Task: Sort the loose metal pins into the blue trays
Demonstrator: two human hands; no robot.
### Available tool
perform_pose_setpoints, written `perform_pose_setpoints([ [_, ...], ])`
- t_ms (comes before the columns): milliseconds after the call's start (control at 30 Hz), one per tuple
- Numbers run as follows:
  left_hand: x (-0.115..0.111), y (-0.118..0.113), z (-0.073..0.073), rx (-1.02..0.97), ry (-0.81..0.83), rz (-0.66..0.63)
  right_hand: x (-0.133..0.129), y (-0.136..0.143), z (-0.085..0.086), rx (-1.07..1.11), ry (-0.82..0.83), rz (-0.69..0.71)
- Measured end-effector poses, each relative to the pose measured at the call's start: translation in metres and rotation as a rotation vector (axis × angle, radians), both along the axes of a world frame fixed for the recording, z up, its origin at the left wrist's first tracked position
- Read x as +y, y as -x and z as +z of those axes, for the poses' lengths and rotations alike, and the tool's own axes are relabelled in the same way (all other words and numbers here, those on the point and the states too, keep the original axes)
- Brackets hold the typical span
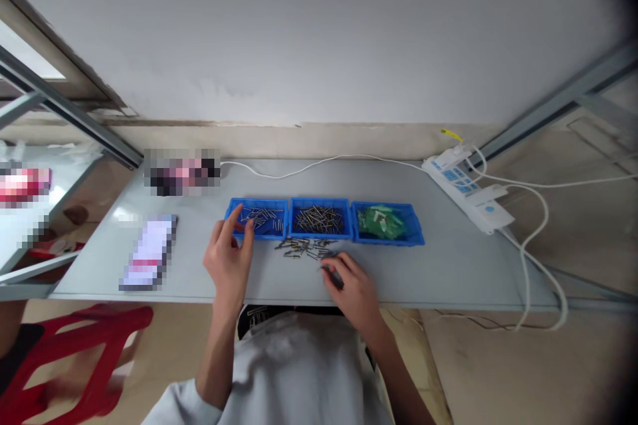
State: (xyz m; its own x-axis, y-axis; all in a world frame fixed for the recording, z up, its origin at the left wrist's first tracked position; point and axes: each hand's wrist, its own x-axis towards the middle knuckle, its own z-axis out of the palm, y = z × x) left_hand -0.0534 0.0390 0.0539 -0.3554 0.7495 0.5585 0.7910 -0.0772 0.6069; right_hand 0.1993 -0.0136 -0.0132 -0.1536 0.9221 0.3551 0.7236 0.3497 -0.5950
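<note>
My left hand hovers at the front left of the left blue bin, thumb and index finger apart, with nothing visible between them. Thin silver metal pins lie scattered in that bin. In the middle blue bin is a heap of thin metal pieces, some brass-coloured. A loose pile of similar pieces lies on the table in front. At the pile's right end, my right hand has its thumb and fingertips pinched together; whatever they hold is too small to name.
A right blue bin holds green plastic packaging. A white power strip with cables lies at the right of the grey table. A blurred phone lies left, a blurred object behind it. A red stool stands below left.
</note>
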Motion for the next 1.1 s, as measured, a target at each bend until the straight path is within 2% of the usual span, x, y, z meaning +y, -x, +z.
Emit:
perform_pose_setpoints([
  [100, -0.006, -0.004, -0.007, -0.004, -0.021, -0.051, 0.002, -0.001, -0.001, 0.001, 0.023, 0.024],
  [167, -0.018, -0.012, -0.016, -0.020, -0.046, -0.138, 0.002, 0.000, 0.003, 0.007, 0.028, 0.024],
  [333, -0.048, -0.038, -0.037, 0.018, 0.137, -0.643, 0.001, 0.005, 0.016, 0.130, 0.038, 0.057],
  [400, -0.052, -0.046, -0.044, 0.025, 0.174, -0.753, 0.000, 0.008, 0.020, 0.188, 0.052, 0.090],
  [533, -0.049, -0.053, -0.052, -0.052, 0.219, -0.795, 0.001, 0.015, 0.021, 0.250, 0.037, 0.080],
  [700, -0.040, -0.054, -0.052, -0.186, 0.270, -0.834, 0.003, 0.021, 0.023, 0.338, 0.018, 0.051],
  [833, -0.037, -0.054, -0.052, -0.247, 0.261, -0.796, 0.002, 0.024, 0.020, 0.393, 0.028, 0.042],
  [1100, -0.036, -0.053, -0.052, -0.326, 0.245, -0.745, 0.002, 0.028, 0.014, 0.350, 0.017, 0.067],
])
